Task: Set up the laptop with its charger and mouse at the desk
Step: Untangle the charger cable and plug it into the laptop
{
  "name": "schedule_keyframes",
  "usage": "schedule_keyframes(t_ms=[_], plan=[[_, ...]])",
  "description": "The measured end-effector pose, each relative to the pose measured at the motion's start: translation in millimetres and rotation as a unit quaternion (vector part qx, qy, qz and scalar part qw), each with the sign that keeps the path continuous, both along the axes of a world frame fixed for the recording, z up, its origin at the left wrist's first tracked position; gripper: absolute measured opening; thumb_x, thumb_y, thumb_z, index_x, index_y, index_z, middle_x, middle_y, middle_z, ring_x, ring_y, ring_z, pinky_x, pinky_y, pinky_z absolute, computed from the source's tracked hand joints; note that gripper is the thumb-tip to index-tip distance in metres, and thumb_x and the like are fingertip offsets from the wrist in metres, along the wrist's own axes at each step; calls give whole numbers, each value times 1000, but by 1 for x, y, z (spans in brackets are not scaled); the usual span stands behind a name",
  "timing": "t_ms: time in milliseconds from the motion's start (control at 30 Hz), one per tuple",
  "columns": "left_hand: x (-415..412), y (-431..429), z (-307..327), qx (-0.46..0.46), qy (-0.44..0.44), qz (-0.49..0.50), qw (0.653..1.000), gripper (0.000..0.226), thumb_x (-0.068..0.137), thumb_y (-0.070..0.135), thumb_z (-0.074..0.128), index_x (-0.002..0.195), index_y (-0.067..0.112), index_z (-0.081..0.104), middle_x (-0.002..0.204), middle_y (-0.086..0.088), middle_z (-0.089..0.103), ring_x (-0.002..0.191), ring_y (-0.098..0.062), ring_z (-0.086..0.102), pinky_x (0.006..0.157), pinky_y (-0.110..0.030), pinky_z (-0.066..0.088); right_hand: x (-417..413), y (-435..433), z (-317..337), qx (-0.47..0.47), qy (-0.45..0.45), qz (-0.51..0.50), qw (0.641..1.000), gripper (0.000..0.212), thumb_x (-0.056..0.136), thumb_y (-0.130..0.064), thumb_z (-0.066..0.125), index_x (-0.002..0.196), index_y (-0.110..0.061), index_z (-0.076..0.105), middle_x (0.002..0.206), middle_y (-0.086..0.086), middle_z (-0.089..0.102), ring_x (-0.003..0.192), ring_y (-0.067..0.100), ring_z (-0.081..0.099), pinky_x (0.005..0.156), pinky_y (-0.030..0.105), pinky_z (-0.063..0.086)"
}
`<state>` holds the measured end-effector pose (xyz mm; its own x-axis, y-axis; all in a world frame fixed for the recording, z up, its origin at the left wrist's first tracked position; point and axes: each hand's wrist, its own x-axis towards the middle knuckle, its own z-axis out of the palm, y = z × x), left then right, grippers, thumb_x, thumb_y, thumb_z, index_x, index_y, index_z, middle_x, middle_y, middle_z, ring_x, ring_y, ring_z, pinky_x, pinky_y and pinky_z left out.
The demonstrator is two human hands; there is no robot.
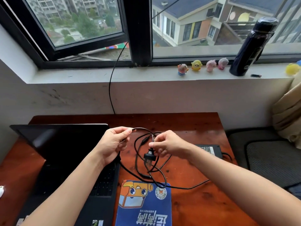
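Observation:
An open black laptop (pixel 65 152) stands on the left of the reddish wooden desk (pixel 195 128), its screen dark. Above the desk's middle my left hand (pixel 112 142) pinches the black charger cable (pixel 141 129) between thumb and fingers. My right hand (pixel 167 144) grips the same cable a little to the right. The cable's black wall plug (pixel 149 158) hangs below my right hand, prongs pointing down. Loops of cable lie on the desk beneath. The charger's power brick (pixel 211 150) lies flat behind my right forearm. A blue mouse pad (pixel 145 204) with a cartoon print lies beside the laptop.
A separate black wire (pixel 111 82) runs from the window down behind the desk. On the sill stand several small toy figures (pixel 202 66) and a dark bottle (pixel 250 49). A grey seat cushion (pixel 268 154) lies right of the desk. A white object (pixel 1 190) pokes in at the left edge.

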<state>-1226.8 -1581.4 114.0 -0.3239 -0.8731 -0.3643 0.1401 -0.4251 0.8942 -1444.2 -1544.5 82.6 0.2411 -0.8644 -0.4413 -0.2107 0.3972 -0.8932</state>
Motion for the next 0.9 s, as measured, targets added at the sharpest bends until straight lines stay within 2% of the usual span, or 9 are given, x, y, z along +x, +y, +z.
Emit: schedule_keyframes(t_ms=[67, 167, 267, 367, 433, 500, 600, 700, 900], plan=[[3, 3, 2, -6, -2, -27, 1000, 15, 77, 15, 66, 86, 3, 69, 56, -3, 50, 37, -4, 30, 37, -13, 24, 15, -5, -14, -79, 142, -59, 985, 22, 81, -32, 76, 74, -13, 71, 67, 4, 68, 60, 15, 63, 57, 31, 54], [8, 7, 4, -11, -5, -41, 999, 24, 77, 16, 67, 93, -1, 68, 56, -2, 50, 38, -4, 30, 37, -13, 24, 21, -8, -32, -253, 442, -82, 857, 30, 76, -54, 68, 74, -24, 69, 78, -5, 67, 75, 17, 63, 61, 30, 43], [20, 11, 4, -6, 3, -24, 1000, 19, 77, 16, 66, 89, 2, 70, 56, -2, 49, 37, -3, 29, 36, -13, 24, 16, -13, -45, -351, 508, -77, 783, 29, 77, -47, 70, 77, -24, 50, 79, -5, 55, 79, 21, 59, 55, 30, 38], [32, 14, 5, -11, 3, -15, 1000, 18, 78, 16, 65, 89, 3, 71, 57, -2, 49, 38, -4, 29, 37, -14, 24, 4, -24, -51, -258, 409, -98, 870, 47, 68, -59, 73, 87, -26, 46, 90, -10, 51, 87, 13, 55, 63, 30, 43], [43, 17, 6, -9, 8, -10, 1000, 16, 79, 15, 64, 88, 3, 71, 56, -2, 48, 38, -4, 29, 38, -15, 23, 0, -30, -47, -53, 137, -75, 986, 62, 56, -68, 78, 97, -27, 57, 103, -8, 61, 98, 10, 60, 74, 31, 50], [51, 21, 6, -8, 8, -9, 1000, 13, 80, 14, 62, 84, 5, 72, 56, -2, 47, 39, -4, 29, 39, -16, 20, -6, -32, -52, 85, -6, -53, 995, 61, 62, -70, 73, 106, -29, 64, 115, -2, 64, 107, 15, 61, 76, 33, 52], [59, 30, 5, -5, 1, -9, 1000, 16, 83, 12, 59, 89, 0, 67, 56, -2, 46, 41, -6, 29, 43, -20, 16, -13, -28, -78, 8, 225, 36, 974, 37, 85, -49, 65, 112, -24, 69, 123, 1, 64, 112, 18, 58, 86, 35, 51], [70, 34, 4, 5, 16, 16, 1000, 14, 85, 10, 56, 86, 1, 66, 55, -2, 43, 44, -9, 31, 46, -23, 19, -8, -10, -112, -25, 464, 213, 860, 41, 82, -34, 62, 123, -28, 63, 130, 5, 56, 121, 28, 50, 97, 36, 46], [106, 50, -24, 64, -87, 32, 994, 25, 79, 27, 60, 58, 14, 56, 48, -3, 37, 46, -16, 34, 57, -33, 33, -23, 14, -135, -35, 556, 101, 825, 30, 85, -34, 54, 110, -20, 63, 121, 8, 58, 115, 30, 52, 88, 38, 48]])
